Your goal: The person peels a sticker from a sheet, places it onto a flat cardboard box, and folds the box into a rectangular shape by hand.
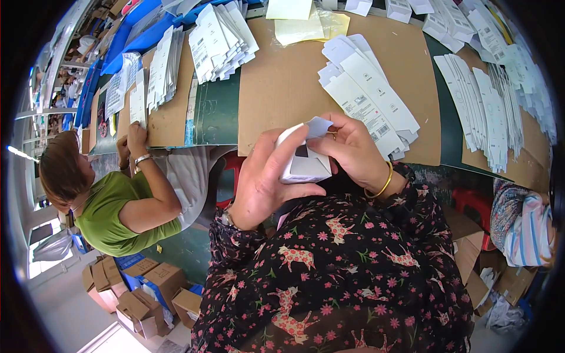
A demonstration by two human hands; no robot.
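Observation:
A small white carton is between my hands, held just over the table's near edge. My left hand wraps round its left side, thumb along the bottom and fingers over the top. With my right hand I pinch a pale flap at the carton's upper end, which stands partly raised. A dark patch shows by the opening; what it is I cannot make out. Just right of my hands lies a stack of flattened white cartons on a brown cardboard sheet.
More flat cartons lie at the back left and in a row at the right. Yellow paper sheets sit at the far edge. A co-worker in a green top works at the left; another person sits at the right. Cardboard boxes stand on the floor.

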